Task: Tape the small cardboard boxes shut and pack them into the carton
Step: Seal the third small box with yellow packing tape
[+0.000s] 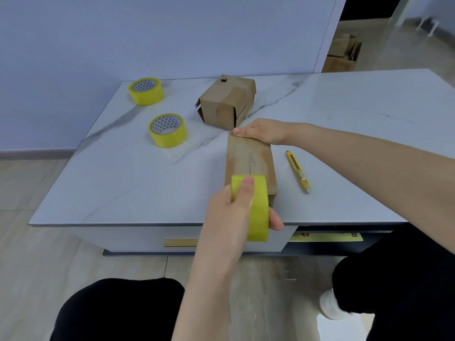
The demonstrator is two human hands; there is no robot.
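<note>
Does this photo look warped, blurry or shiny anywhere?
Head view: the wide lens makes the wall edge lean and stretches the left forearm; light is soft and even, shadows faint; a dull sheen lies on the taped top of the small box; the tape roll in the left hand looks sharp, the cartons past the doorway soft.

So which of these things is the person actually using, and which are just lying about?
In use: yellow tape roll in left hand; long cardboard box under right hand; taped box behind; utility knife, likely for cutting.
Lying about: two spare tape rolls.
</note>
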